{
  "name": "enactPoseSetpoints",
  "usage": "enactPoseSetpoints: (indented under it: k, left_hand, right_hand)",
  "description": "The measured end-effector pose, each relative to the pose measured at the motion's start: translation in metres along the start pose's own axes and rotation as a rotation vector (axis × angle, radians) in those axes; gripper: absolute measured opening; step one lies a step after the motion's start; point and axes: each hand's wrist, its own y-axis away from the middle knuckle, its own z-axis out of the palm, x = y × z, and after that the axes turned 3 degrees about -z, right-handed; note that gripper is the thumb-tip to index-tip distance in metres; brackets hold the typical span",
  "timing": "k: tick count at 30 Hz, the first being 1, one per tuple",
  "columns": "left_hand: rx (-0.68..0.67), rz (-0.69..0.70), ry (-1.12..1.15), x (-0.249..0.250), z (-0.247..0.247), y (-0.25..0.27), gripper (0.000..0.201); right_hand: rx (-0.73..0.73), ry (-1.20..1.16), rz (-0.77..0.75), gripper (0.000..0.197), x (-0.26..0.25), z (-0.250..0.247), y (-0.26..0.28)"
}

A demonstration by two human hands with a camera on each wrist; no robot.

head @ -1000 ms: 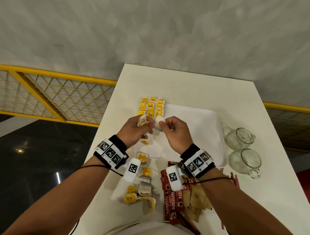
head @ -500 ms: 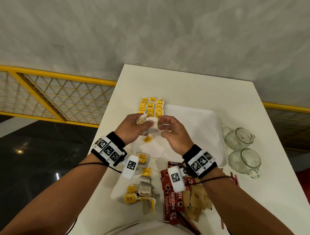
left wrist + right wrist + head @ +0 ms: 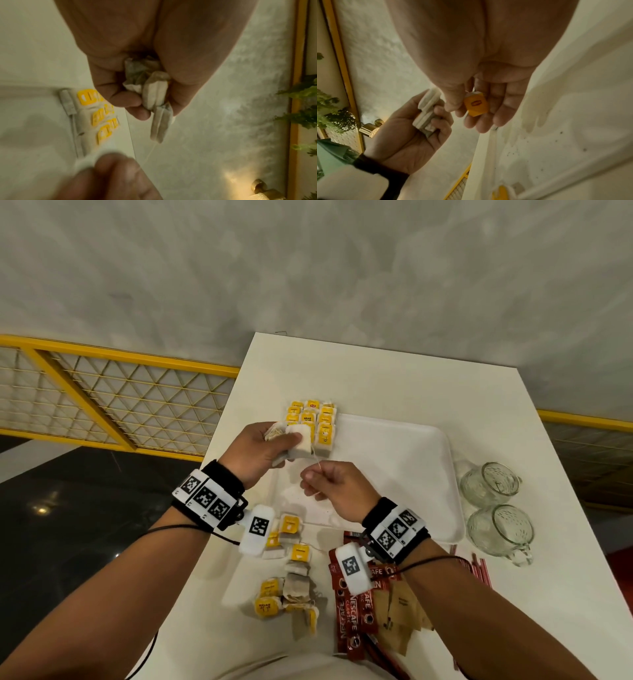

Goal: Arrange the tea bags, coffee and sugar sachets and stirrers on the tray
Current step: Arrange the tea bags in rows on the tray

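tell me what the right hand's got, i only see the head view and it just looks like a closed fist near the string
Observer: The right hand holds a yellow tea bag tag between thumb and fingers; the right wrist view shows a red logo on it.
Operator: is the left holding one tea bag or more
Observer: More than one. The left wrist view shows several tea bags bunched in the left hand, one hanging lower than the rest.
Operator: is that string tied to the hanging one
Observer: Yes, the string runs from the bottom of that hanging bag down toward the right hand's fingers.
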Motion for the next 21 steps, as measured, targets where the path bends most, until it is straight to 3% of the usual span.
enactPoseSetpoints:
  k: [5,10,16,21]
  left_hand:
    - [0.023,-0.040,-0.090,-0.007,-0.013,-0.003,0.025]
    - [0.009,-0.075,-0.148,-0.018,-0.010,-0.003,0.029]
    - [-0.040,-0.086,-0.209,-0.017,0.005,-0.001,0.024]
    - [-0.076,-0.037,-0.192,-0.014,0.009,0.002,0.027]
  right_hand:
    - [0.080,0.016,0.044,0.031,-0.001,-0.018,0.011]
    - [0.132,-0.074,0.055,0.026,-0.020,-0.036,0.009]
    - [0.070,-0.177,-0.047,0.027,-0.042,-0.034,0.004]
    - [0.117,-0.215,0.015,0.019,-0.045,-0.027,0.002]
